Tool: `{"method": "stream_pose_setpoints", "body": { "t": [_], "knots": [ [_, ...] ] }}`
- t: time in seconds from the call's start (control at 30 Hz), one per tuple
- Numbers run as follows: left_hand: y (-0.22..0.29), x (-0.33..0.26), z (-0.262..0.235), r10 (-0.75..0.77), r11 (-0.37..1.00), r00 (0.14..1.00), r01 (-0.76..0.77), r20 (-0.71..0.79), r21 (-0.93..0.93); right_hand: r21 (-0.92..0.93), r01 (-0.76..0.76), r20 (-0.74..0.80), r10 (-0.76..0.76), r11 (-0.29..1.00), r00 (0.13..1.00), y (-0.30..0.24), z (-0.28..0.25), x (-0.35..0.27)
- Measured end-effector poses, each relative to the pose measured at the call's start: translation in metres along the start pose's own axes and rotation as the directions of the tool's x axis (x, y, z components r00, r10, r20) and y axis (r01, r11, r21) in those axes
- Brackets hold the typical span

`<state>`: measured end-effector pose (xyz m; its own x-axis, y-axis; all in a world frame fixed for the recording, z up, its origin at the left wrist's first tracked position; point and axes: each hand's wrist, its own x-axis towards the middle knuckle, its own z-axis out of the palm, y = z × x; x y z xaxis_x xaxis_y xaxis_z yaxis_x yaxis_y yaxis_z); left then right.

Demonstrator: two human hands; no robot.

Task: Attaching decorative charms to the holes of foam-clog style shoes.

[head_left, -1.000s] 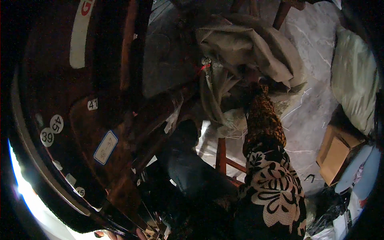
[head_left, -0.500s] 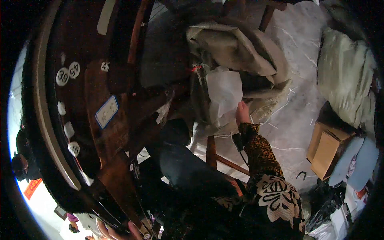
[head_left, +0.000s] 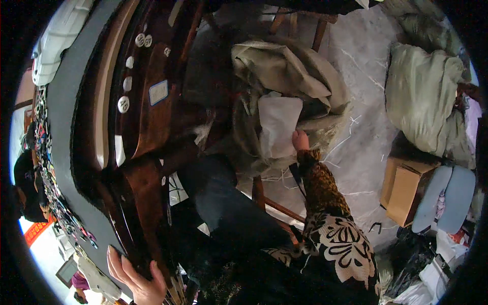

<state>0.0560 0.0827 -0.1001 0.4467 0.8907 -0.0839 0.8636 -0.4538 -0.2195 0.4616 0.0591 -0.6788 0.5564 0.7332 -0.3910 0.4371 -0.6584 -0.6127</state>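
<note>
My right hand (head_left: 301, 140) is closed on the edge of a white, slightly see-through sheet or flat bag (head_left: 278, 124); its exact kind cannot be made out. This white piece hangs at the mouth of a big, open, grey-brown cloth sack (head_left: 328, 89) with folded-back rim. What lies deeper in the sack is in shadow. At the lower left, my left hand (head_left: 137, 279) rests with fingers stretched out on the edge of a dark wooden sewing table (head_left: 152, 127) with a grey top (head_left: 76, 168).
Small, mostly dark pieces (head_left: 56, 198) lie in a row along the table's far side. On the right stand a full pale sack (head_left: 419, 96), an open cardboard box (head_left: 406, 188) and a blue-grey cushion (head_left: 445, 198). White strips (head_left: 351, 122) litter the floor beside the sack.
The view has tilted, bringing more of the tabletop and my left hand into sight. My right hand still holds the white piece at the sack, which hangs straighter now.
</note>
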Motion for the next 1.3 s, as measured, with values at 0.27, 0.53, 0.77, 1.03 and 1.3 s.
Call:
{"method": "stream_pose_setpoints", "body": {
  "t": [0.27, 0.53, 0.77, 1.03, 1.3],
  "knots": [
    [0.004, 0.004, 0.005, -0.023, 1.000, 0.998, 0.023, 0.060, -0.008, 0.236, -0.119, -0.030, 0.130, 0.964, 0.991, -0.001, 0.026, 0.101],
    [0.011, 0.015, -0.004, 0.058, 0.989, 0.998, -0.059, 0.009, 0.133, -0.196, 0.125, 0.357, -0.048, 0.973, 0.933, -0.026, 0.107, 0.088],
    [0.009, 0.010, -0.002, 0.042, 0.990, 0.999, -0.045, 0.023, 0.134, -0.131, 0.085, 0.732, 0.038, 0.988, 0.680, -0.064, 0.096, 0.064],
    [0.012, 0.005, -0.008, 0.009, 0.991, 0.998, -0.019, 0.069, 0.133, 0.802, -0.562, 0.510, 0.260, 0.201, 0.820, -0.035, 0.037, 0.164],
    [0.011, 0.006, -0.005, -0.030, 0.987, 0.999, 0.026, 0.021, 0.158, 0.810, 0.010, -0.058, 0.063, 0.587, 0.996, -0.100, -0.128, 0.264]
  ]
}}
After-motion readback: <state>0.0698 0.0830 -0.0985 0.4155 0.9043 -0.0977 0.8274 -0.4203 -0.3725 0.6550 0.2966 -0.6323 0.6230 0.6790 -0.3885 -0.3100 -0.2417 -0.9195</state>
